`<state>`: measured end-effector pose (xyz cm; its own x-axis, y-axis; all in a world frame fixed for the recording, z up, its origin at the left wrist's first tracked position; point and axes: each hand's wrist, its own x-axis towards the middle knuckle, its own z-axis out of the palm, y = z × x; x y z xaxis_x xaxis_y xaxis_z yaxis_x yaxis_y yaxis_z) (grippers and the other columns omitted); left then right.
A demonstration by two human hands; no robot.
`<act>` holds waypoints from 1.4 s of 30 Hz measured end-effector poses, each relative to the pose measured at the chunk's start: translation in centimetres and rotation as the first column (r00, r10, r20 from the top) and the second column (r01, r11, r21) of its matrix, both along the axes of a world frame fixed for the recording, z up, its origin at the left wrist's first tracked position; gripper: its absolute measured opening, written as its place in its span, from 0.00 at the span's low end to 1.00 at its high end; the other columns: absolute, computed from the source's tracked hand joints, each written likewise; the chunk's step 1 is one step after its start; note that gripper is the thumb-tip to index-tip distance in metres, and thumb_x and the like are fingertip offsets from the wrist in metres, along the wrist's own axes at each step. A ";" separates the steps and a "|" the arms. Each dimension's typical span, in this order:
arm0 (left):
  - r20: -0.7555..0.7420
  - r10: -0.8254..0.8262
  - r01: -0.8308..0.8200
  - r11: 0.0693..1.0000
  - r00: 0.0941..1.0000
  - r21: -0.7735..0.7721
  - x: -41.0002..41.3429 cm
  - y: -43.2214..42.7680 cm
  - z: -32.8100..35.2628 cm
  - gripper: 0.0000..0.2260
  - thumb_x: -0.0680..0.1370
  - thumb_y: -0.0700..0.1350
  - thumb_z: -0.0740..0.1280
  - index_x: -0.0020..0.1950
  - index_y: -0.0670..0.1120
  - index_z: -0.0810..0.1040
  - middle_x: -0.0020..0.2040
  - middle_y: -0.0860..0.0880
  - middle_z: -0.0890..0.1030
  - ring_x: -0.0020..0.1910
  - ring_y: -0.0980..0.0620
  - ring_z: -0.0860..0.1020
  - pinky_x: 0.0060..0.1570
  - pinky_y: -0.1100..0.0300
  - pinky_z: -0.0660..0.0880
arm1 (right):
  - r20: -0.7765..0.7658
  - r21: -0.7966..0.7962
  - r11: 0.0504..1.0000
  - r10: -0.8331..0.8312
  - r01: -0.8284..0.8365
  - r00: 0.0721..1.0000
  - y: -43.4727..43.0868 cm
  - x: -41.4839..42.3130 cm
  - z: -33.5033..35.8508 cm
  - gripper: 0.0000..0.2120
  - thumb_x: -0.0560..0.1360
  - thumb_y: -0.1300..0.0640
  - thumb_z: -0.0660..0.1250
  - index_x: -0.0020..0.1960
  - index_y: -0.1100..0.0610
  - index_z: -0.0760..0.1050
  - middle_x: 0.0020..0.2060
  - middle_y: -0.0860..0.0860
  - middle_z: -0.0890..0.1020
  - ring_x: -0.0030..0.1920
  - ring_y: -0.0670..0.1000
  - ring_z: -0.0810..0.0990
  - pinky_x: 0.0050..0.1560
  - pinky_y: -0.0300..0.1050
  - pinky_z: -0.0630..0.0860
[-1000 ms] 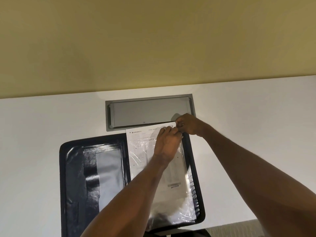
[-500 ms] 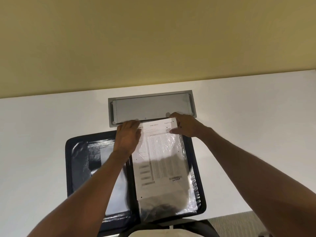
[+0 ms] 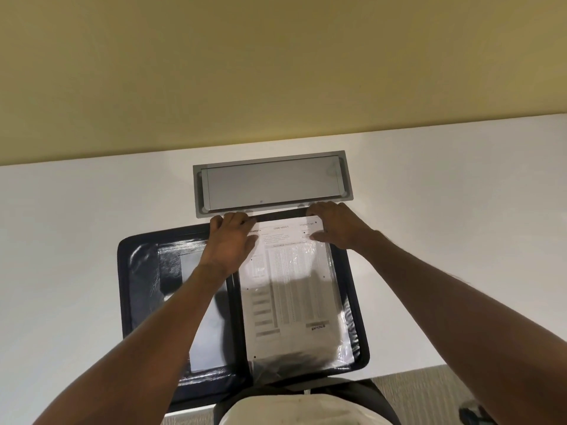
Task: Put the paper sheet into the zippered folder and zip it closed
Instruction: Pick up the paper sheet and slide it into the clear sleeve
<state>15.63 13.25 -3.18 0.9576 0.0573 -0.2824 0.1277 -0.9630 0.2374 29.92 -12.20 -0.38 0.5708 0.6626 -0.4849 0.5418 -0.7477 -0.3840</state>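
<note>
White desk [image 3: 92, 240] runs to a yellow wall, with a grey hatch [image 3: 273, 182] set in it just beyond the folder [image 3: 138, 271]. The folder lies open flat. The sheet [image 3: 291, 286] lies on the folder's right half, seemingly under a clear sleeve [image 3: 343, 326], its top edge close to the folder's far rim.

The left hand [image 3: 233, 240] covers the sheet's top left corner by the folder's spine, and the right hand [image 3: 337, 225] sits at the top right corner with its thumb on the paper. Whether either hand pinches the sheet or only presses on it, I cannot tell.

I judge this to be the seating step: the sheet is being squared and pushed home, and zipping has not begun. Next, both hands should come off, the folder's left half should fold over the right, and the zip pull, which I cannot make out, must be found and run round the rim without catching the plastic.
</note>
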 end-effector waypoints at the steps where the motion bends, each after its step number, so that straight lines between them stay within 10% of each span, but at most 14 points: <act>1: -0.005 -0.003 0.003 1.000 1.000 0.007 -0.1 0.0 0.0 0.18 0.82 0.51 0.66 0.72 0.49 0.76 0.67 0.47 0.78 0.68 0.43 0.74 0.68 0.44 0.64 | 0.017 -0.003 1.000 0.014 -0.014 1.000 -0.1 -0.1 -0.1 0.27 0.74 0.48 0.77 0.69 0.55 0.73 0.64 0.53 0.78 0.64 0.56 0.78 0.66 0.54 0.73; 20: -0.011 -0.064 0.064 0.996 0.998 -0.067 -0.2 -0.2 -0.2 0.17 0.83 0.53 0.66 0.71 0.52 0.77 0.70 0.49 0.75 0.71 0.45 0.70 0.73 0.47 0.61 | 0.187 -0.021 0.991 0.137 -0.135 0.973 -0.2 -0.1 -0.9 0.05 0.79 0.55 0.71 0.53 0.55 0.81 0.53 0.51 0.85 0.56 0.54 0.81 0.62 0.48 0.74; 30: 0.077 -0.210 0.219 0.967 0.975 -0.131 0.8 0.7 0.0 0.11 0.80 0.44 0.71 0.61 0.45 0.81 0.61 0.45 0.79 0.61 0.43 0.76 0.60 0.48 0.74 | 0.146 0.026 0.998 0.047 -0.051 0.988 -0.5 0.1 -0.8 0.05 0.80 0.58 0.70 0.54 0.58 0.79 0.52 0.54 0.85 0.55 0.56 0.81 0.63 0.51 0.75; 42: -0.030 -0.199 0.198 0.980 0.980 -0.030 2.5 0.0 -0.1 0.10 0.85 0.49 0.58 0.61 0.47 0.74 0.51 0.43 0.82 0.53 0.43 0.79 0.65 0.45 0.65 | 0.110 -0.070 0.993 0.106 -0.099 0.988 -0.5 0.2 -1.4 0.09 0.82 0.53 0.64 0.58 0.57 0.75 0.52 0.54 0.83 0.56 0.57 0.80 0.64 0.53 0.70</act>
